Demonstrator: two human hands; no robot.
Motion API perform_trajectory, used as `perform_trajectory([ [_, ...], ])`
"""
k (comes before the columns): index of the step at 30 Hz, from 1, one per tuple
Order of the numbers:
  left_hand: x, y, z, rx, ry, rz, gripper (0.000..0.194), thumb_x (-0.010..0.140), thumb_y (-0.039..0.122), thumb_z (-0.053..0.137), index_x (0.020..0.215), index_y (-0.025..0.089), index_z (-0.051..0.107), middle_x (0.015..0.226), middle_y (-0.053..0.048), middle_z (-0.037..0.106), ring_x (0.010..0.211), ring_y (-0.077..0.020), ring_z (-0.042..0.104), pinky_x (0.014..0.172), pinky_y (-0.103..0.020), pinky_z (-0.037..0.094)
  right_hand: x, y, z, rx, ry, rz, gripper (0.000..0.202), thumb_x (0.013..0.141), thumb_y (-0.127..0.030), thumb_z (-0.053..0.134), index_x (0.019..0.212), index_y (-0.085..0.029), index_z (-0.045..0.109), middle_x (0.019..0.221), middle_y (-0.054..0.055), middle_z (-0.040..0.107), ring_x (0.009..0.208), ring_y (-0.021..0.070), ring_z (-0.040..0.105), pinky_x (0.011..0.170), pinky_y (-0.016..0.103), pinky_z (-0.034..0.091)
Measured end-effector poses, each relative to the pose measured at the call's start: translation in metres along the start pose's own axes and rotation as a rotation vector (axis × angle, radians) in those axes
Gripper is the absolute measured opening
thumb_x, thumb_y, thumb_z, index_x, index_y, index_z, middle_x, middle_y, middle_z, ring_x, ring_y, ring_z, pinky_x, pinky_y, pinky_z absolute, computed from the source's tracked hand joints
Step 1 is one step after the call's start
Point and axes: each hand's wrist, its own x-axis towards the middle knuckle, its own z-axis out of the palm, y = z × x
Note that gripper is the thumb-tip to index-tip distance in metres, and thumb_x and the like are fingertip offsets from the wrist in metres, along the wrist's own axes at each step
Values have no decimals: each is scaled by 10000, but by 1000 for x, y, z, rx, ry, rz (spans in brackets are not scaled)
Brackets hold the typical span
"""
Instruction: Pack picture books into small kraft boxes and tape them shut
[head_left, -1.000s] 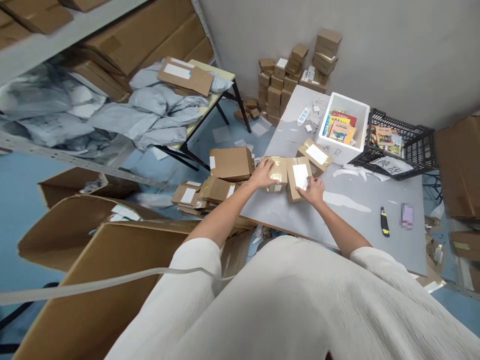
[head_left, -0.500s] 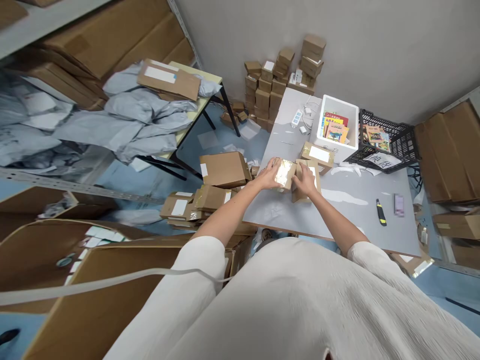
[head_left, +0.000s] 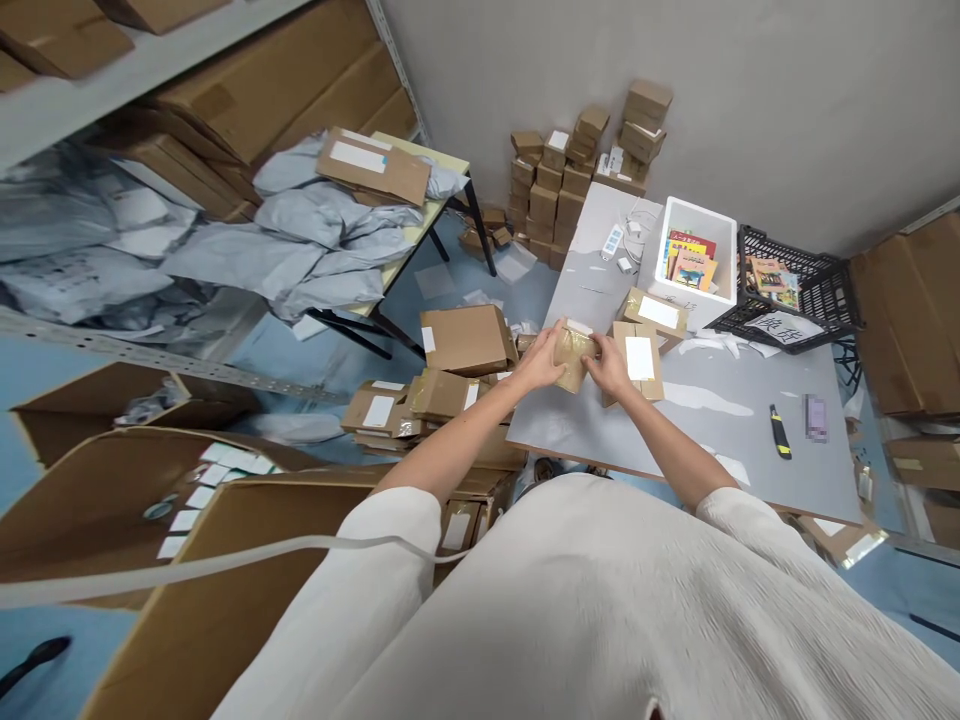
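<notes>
2 hands (head_left: 541, 361) (head_left: 610, 367) grip box (head_left: 574, 362) beside 2 cartons (head_left: 640, 360) (head_left: 660, 313).

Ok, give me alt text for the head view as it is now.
The left hand and right hand hold a taped cardboard box over a grey table, left of two labelled boxes. Beyond stand a white bin and a black crate, each holding books; a cutter lies farther right.
</notes>
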Motion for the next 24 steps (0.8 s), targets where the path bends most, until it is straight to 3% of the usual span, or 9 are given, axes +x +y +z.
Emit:
perform_trajectory([
  [6,-19,0,10,74,15,-106,945,955,324,698,1813,258,308,1632,-171,518,1452,-402,632,1229,-539,552,-17,-2,19,-75,-78,36,614,1001,-272,513,1601,-146,549,1523,223,619,1343,353,627,1136,498,547],
  [9,-28,-1,24,140,-33,-69,934,929,279,685,1798,227,346,1609,-188,545,1483,-417,607,1253,-551,521,-25,-3,21,-223,-170,85,668,958,-285,598,1613,-162,554,1469,209,675,1342,390,632,1163,528,521],
  [13,-31,-6,42,160,-131,23,981,915,208,625,1831,170,273,1707,-210,530,1574,-395,549,1315,-539,458,-29,-3,20,-303,-230,154,832,935,-236,603,1738,-115,419,1514,230,680,1396,407,618,1204,531,495],
  [16,-33,-15,50,186,-235,-9,893,930,204,606,1789,150,368,1718,-219,547,1608,-380,528,1319,-532,455,-30,-3,19,-273,-208,152,871,969,-212,532,1797,-65,307,1591,255,623,1407,388,624,1206,514,511],
  [21,-48,-24,58,290,-300,-18,688,939,201,615,1625,227,575,1682,-191,577,1580,-380,549,1313,-567,447,-39,-4,25,-346,-391,160,535,1052,-262,510,1545,-105,646,1592,250,611,1448,392,607,1230,507,485],
  [24,-57,-24,60,318,-284,-3,652,921,213,675,1569,257,608,1660,-187,577,1569,-395,550,1318,-592,425,-45,-6,32,-395,-444,176,497,1060,-339,592,1511,-142,658,1642,254,559,1482,419,576,1234,526,461],
])
